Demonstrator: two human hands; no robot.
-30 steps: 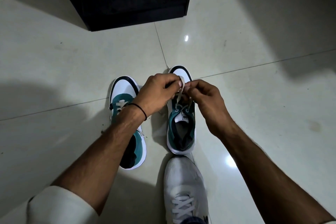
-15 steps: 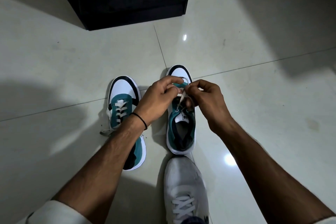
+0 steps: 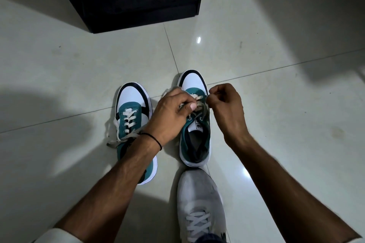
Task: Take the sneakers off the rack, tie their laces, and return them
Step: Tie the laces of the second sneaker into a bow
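Two teal, white and black sneakers stand side by side on the pale tiled floor, toes pointing away from me. The right sneaker [image 3: 194,138] has off-white laces [image 3: 199,104] held taut over its tongue. My left hand [image 3: 171,112] pinches one lace end and my right hand [image 3: 227,104] pinches the other, just above the eyelets. The left sneaker [image 3: 132,108] is partly under my left forearm, and its laces [image 3: 118,134] trail loose to its left side.
The black shoe rack [image 3: 138,0] stands on the floor straight ahead, its inside too dark to read. A grey sneaker [image 3: 199,203] on my own foot sits just behind the right sneaker's heel. Glossy floor tiles spread on both sides.
Both hands have dropped lower onto the right sneaker and pulled slightly apart, drawing the lace ends sideways. The left sneaker's laces have come into view as my left forearm shifted.
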